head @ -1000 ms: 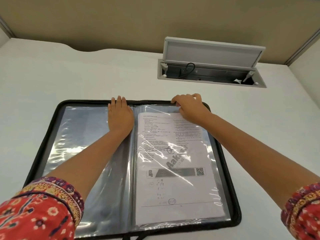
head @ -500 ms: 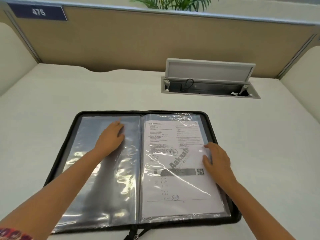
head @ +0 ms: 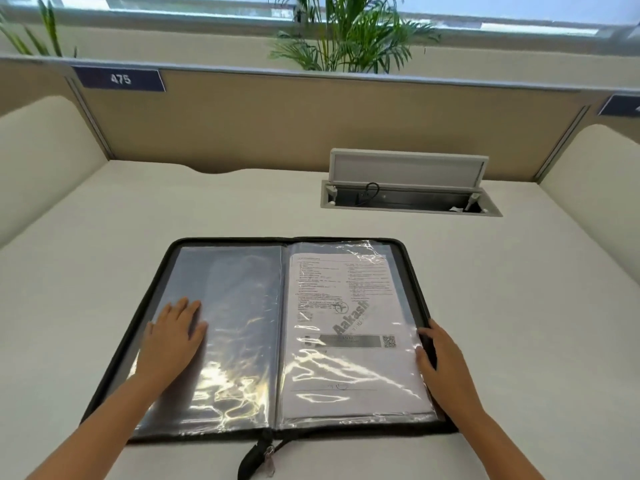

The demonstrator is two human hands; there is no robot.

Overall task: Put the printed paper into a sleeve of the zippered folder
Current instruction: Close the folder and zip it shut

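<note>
The black zippered folder [head: 414,271] lies open flat on the white desk. The printed paper [head: 349,299] sits inside the clear sleeve of the right page, under glossy plastic. The left page is an empty clear sleeve [head: 235,306]. My left hand [head: 171,337] rests flat on the left sleeve near its outer edge, fingers apart. My right hand [head: 441,358] lies at the folder's right edge, thumb on the sleeve edge and fingers over the black border. The zipper pull [head: 258,459] hangs off the near edge at the spine.
An open cable hatch [head: 408,188] with a raised lid sits in the desk behind the folder to the right. A tan partition [head: 277,123] with a "475" label closes the back; cream side panels flank the desk. Plants stand beyond the partition.
My left hand slid from the top of the spine down and outward over the left sleeve. My right hand moved from the paper's top down to the folder's right edge. The view tilted up.
</note>
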